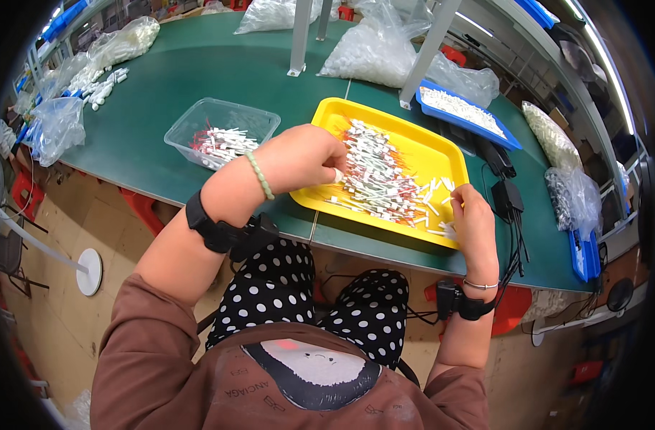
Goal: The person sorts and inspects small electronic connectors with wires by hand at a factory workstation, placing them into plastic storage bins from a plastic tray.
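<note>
A yellow tray (442,148) in front of me holds a dense pile of small white pieces with thin reddish and whitish wires (377,172). Over the tray's left side, my left hand (316,156) is closed in a pinch, with a small white piece (338,175) showing at the fingertips. At the tray's right edge, my right hand (475,226) has thumb and fingers drawn together; what lies between them is too small to tell. Loose short white tubes (429,199) lie beside it in the tray. A clear plastic box (259,123) left of the tray contains similar wired pieces (225,143).
A blue tray (510,136) of white pieces stands behind the yellow one at the right. Clear bags of white parts (370,54) lie at the back, near grey metal posts (427,54). Black cables and a black adapter box (508,195) sit right of my right hand.
</note>
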`<state>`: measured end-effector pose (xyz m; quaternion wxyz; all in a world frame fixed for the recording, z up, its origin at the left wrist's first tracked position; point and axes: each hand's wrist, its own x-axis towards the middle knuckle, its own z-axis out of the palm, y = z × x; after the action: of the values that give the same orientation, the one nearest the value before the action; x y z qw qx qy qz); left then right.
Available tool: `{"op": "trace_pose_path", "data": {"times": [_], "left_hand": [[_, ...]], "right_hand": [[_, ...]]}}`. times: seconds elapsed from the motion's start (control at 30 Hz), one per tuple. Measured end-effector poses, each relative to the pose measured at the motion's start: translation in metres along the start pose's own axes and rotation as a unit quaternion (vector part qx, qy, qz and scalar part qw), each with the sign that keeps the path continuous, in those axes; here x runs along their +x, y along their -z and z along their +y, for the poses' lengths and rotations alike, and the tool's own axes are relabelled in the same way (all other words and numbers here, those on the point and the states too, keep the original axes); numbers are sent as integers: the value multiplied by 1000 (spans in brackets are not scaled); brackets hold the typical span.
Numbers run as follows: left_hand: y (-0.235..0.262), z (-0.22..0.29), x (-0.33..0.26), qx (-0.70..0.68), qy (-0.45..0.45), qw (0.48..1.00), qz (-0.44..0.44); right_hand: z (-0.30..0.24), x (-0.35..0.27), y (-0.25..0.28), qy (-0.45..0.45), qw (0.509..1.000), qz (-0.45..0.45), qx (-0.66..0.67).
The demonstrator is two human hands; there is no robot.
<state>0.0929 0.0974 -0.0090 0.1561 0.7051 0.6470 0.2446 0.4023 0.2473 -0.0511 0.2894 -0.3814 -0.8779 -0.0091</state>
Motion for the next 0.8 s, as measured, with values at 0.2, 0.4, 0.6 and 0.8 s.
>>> {"op": "trace_pose_path", "data": {"times": [0.2, 0.4, 0.6, 0.8], "left_hand": [[-11, 0, -19, -447, 38, 891, 71], [-52, 33, -38, -737, 68, 650, 170], [-77, 43, -41, -742, 65, 628, 226], [-87, 47, -43, -730, 84, 623, 266]], "right_hand": [[-35, -14, 10, 10, 969, 132, 207], [-128, -48, -10, 61, 925, 146, 346], [-146, -53, -23, 84, 923, 188, 325], [-148, -54, -30, 143, 933, 243, 224]]}}
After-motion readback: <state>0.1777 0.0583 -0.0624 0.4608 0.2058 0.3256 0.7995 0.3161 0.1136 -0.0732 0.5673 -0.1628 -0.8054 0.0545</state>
